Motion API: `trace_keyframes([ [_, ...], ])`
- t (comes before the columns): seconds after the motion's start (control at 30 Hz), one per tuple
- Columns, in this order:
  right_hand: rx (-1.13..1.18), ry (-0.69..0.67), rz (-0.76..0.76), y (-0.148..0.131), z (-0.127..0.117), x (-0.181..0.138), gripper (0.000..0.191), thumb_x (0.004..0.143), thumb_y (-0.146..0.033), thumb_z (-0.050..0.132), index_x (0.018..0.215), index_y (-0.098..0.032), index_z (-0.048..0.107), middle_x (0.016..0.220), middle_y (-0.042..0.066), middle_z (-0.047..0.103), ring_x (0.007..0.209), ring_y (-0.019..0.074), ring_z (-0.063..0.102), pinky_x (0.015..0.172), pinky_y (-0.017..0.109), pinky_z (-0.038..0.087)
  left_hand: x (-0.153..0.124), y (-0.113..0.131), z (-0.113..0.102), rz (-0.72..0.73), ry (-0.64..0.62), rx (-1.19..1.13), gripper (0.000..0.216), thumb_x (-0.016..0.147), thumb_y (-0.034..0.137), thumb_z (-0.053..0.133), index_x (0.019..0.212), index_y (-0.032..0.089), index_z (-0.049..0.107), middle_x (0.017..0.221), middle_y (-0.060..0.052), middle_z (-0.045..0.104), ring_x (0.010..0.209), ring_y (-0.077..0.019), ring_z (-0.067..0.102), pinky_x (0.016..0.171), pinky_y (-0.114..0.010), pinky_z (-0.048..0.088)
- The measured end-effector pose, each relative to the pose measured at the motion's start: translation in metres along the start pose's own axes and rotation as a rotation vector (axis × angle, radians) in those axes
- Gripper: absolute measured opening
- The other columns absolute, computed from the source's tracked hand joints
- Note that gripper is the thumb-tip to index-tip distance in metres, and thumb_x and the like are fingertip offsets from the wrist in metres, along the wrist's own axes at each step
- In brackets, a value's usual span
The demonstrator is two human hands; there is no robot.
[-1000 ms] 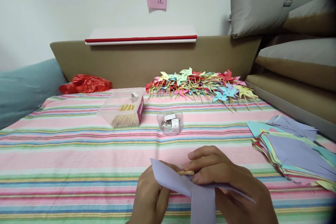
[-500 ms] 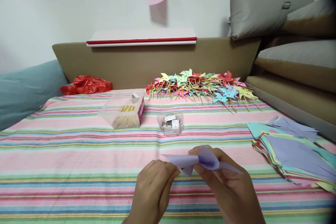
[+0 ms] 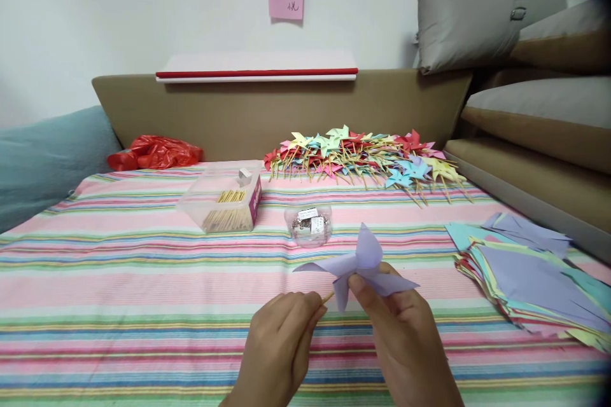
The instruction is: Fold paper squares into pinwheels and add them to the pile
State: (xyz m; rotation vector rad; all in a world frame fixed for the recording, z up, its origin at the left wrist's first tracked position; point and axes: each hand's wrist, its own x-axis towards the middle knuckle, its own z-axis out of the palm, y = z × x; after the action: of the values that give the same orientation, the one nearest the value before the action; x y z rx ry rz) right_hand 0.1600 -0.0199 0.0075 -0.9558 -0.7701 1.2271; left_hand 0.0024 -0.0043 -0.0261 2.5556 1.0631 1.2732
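Note:
A purple paper pinwheel point(image 3: 367, 248) is held up between my hands over the striped cloth. My left hand point(image 3: 286, 331) is closed around its thin wooden stick point(image 3: 328, 297), whose tip shows just beyond the fingers. With the thumb pressed on the pinwheel's centre, my right hand point(image 3: 401, 318) pinches it; the fingers behind are partly hidden by the paper. Beyond the hands stands a clear round container point(image 3: 309, 238) of small metal pieces with white labels.
A clear plastic box point(image 3: 195, 203) of wooden sticks stands left of centre. Finished pinwheels point(image 3: 338, 146) are heaped at the back. Cut paper sheets point(image 3: 529, 280) lie stacked at right, beside piled cushions point(image 3: 539, 140). A red plastic bag point(image 3: 162, 152) lies back left.
The pinwheel has turned to show more of its front face, and my right thumb now presses its centre. More of the stick shows past my left hand.

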Motion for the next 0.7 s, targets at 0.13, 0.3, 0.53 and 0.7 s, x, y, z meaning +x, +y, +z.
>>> trace_keyframes([
  [0.13,0.027,0.019,-0.005,0.003,0.001,0.002,0.023,0.080,-0.044,0.077,0.090,-0.024,0.073,0.090,0.002,0.072,0.094,0.0220,0.061,0.086,0.033,0.046,-0.002,0.001,0.000,-0.050,-0.035,-0.039,0.021,0.095,0.007,0.052,0.109,0.023,0.051,0.080,-0.001,0.067,0.065,-0.0158,0.058,0.061,-0.026,0.043],
  [0.3,0.049,0.009,0.043,0.012,-0.006,0.007,0.027,0.078,-0.044,0.079,0.094,-0.023,0.075,0.085,0.003,0.072,0.091,0.0229,0.063,0.085,0.035,0.048,-0.002,0.003,-0.001,-0.225,-0.171,-0.185,0.012,0.100,0.016,0.048,0.105,0.027,0.050,0.082,0.001,0.066,0.069,-0.0145,0.061,0.063,-0.023,0.043],
  [0.53,-0.032,-0.063,0.094,-0.001,-0.019,0.010,0.031,0.075,-0.046,0.081,0.094,-0.021,0.077,0.087,0.005,0.075,0.091,0.0254,0.065,0.082,0.036,0.050,0.004,0.003,-0.013,-0.360,-0.370,-0.372,0.016,0.103,0.026,0.040,0.091,0.024,0.050,0.076,0.002,0.057,0.065,-0.0131,0.052,0.062,-0.023,0.038],
  [0.7,-0.103,-0.085,0.158,-0.007,-0.024,0.008,0.034,0.073,-0.047,0.082,0.089,-0.018,0.076,0.086,0.008,0.077,0.090,0.0272,0.067,0.081,0.038,0.051,0.004,0.001,-0.023,-0.387,-0.448,-0.408,0.019,0.103,0.030,0.042,0.088,0.024,0.052,0.074,0.002,0.057,0.065,-0.0135,0.052,0.063,-0.024,0.037],
])
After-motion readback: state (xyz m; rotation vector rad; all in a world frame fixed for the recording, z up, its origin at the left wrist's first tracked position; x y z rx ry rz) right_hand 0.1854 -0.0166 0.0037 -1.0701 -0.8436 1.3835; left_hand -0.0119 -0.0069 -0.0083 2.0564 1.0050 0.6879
